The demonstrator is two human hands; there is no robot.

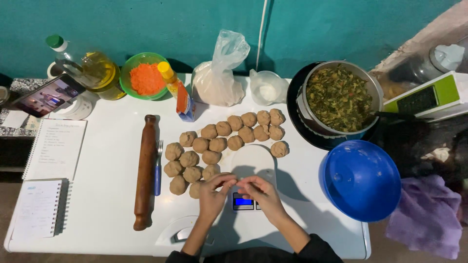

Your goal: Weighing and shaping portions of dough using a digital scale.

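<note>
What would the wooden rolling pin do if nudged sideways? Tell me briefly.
The rolling pin is a round cylinder lying flat on the white table, so it would probably roll rather than slide. It looks solid and stiff, likely fairly heavy. The fork beside it might stop it.

Rolling pin [145, 171] and fork [158, 168] left on worktop [107, 204]; two notebooks [54, 148] at left edge. Oil bottle [90, 70], green bowl [143, 76], flour bag [217, 78] at back. Pot of greens [340, 99], blue bowl [360, 179] right.

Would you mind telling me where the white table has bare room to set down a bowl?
Bare tabletop lies between the notebooks and the rolling pin. A smaller patch sits between the scale and the blue bowl. The dough balls crowd the middle; both hands cover the scale's front.
</note>
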